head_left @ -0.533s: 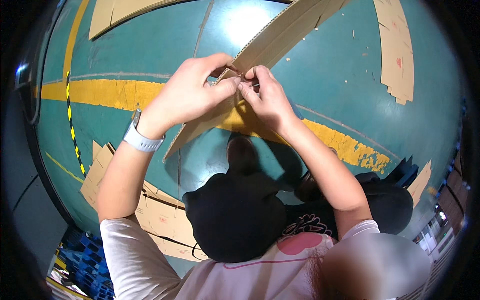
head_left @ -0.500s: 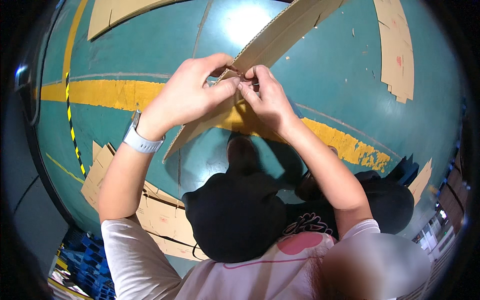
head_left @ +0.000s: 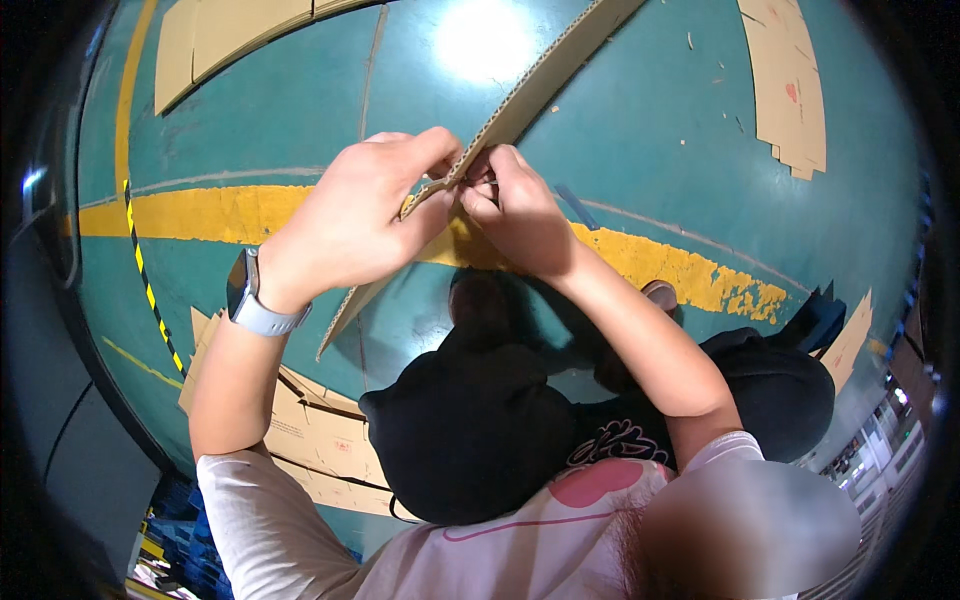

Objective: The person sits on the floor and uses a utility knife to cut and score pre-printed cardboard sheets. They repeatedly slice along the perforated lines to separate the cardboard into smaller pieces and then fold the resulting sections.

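Seemingly light and stiff, the cardboard [head_left: 540, 95] was held above the floor [head_left: 640, 150], its edge, best taken near the bend, pinched by the fingers of left hand [head_left: 365, 210] and right hand [head_left: 522, 222].

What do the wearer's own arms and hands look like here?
The left hand and right hand wear no gloves. A watch with a pale grey-blue band and dark face circles the left wrist; the right wrist is bare. Short whitish sleeves.
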`<state>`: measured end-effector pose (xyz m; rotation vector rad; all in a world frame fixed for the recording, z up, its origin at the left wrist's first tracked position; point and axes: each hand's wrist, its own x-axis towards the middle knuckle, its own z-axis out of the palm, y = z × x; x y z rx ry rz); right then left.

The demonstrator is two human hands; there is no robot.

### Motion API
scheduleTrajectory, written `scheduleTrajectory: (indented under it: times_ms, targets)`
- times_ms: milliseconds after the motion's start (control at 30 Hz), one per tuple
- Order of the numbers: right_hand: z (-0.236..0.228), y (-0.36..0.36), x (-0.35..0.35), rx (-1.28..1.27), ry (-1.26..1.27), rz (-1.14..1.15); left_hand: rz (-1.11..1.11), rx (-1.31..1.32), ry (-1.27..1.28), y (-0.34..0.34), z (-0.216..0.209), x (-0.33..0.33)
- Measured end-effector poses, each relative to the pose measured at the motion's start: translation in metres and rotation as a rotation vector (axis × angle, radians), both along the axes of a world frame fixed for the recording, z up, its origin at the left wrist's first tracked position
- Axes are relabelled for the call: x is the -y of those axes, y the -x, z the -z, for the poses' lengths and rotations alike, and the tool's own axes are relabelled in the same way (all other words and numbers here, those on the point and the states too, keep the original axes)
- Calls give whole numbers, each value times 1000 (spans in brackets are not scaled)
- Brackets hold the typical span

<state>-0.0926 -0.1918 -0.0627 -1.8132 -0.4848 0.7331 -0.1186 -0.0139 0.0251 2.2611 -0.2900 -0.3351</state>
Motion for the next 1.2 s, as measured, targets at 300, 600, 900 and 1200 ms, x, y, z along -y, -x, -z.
scheduleTrajectory:
  times_ms: [300, 600, 900, 1200]
  targets:
    - [-13, -16, 10, -509, -91, -60, -23, -48, 26, 2, 0, 0]
    - [-9, -14, 13, -536, -123, -19, 21, -5, 64, -1, 2, 1]
    - [-6, -15, 6, -997, -235, 98, -158, -109, 33, 5, 3, 13]
    - [-17, -32, 6, -1047, -139, 27, -35, 23, 21, 5, 0, 10]
